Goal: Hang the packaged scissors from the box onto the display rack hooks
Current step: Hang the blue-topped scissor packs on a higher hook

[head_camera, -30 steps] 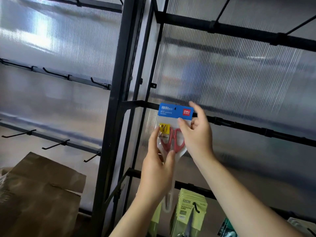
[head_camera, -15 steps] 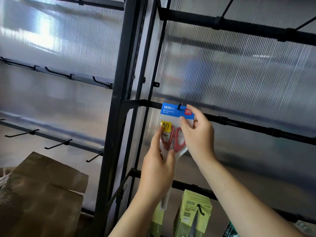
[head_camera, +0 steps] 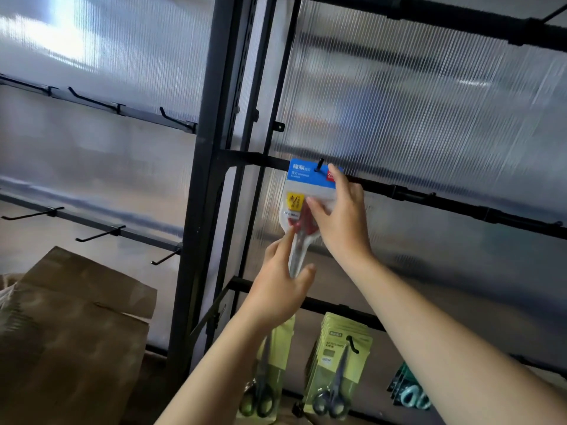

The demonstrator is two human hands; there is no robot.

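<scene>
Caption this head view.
A left hand and right hand hold blue-headed clear packet of red-handled scissors threaded on black metal rack hook.

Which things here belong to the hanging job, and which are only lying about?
In the job: red scissors pack, on the hook; left hand and right hand, both holding it; cardboard box at lower left.
Lying about: green scissors packs hung below; teal packs at lower right; bare hooks on the left rack.

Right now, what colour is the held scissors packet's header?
The scissors packet header is blue, white lettering; head view.
</scene>
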